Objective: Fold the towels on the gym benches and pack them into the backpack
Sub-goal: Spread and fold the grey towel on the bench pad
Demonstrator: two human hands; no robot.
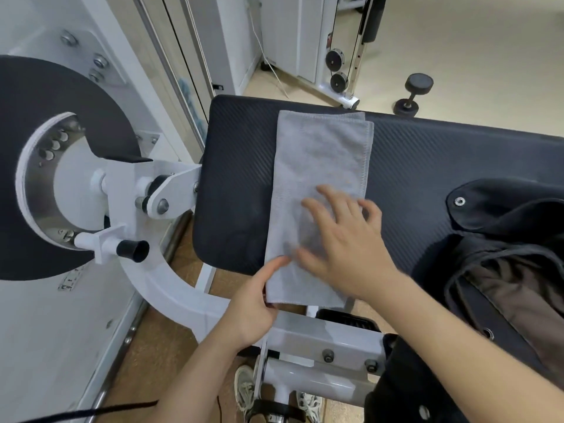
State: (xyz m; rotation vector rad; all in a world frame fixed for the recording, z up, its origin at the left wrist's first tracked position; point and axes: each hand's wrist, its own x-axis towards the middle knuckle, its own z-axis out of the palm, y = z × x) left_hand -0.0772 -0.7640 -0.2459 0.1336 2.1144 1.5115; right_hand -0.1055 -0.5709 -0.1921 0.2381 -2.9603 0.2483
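A grey towel (320,166) lies folded into a long strip across the black padded gym bench (427,160). My left hand (253,306) pinches the towel's near left corner at the bench's front edge, thumb on top. My right hand (341,239) lies flat on the near half of the towel with its fingers spread and slightly blurred. The black backpack (512,254) sits open on the bench to the right, showing a brown lining and drawstring cords.
A white machine frame with a black disc (61,166) stands close on the left. A black knob (134,250) sticks out toward the bench. On the floor beyond lie a dumbbell (412,93) and a pulley machine (338,68). My shoes show below.
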